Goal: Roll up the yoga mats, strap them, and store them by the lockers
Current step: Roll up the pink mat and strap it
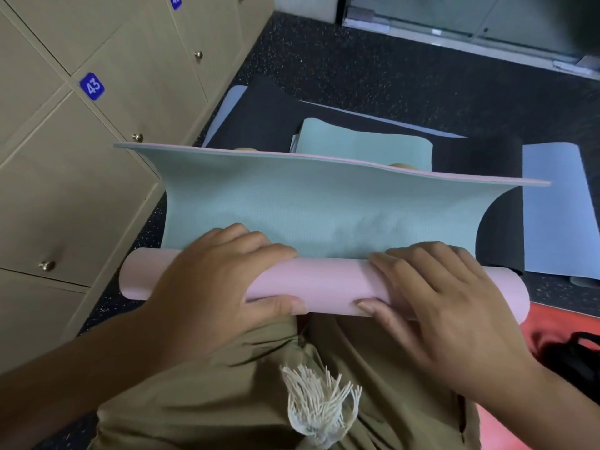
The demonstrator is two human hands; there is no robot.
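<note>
While you sit with the pink roll (324, 285) on your lap, your left hand (207, 287) and right hand (454, 306) both curl around it in a firm grip. Beyond them its green inner side (324, 196) stands up unrolled. Farther, a black mat (266, 118) lies on the floor beside the lockers (97, 131).

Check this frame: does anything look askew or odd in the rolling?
Slightly. The pink roll flares wider at its left end, so it looks uneven. Both the left hand and right hand grip it; the unrolled teal flap bows upward.
</note>
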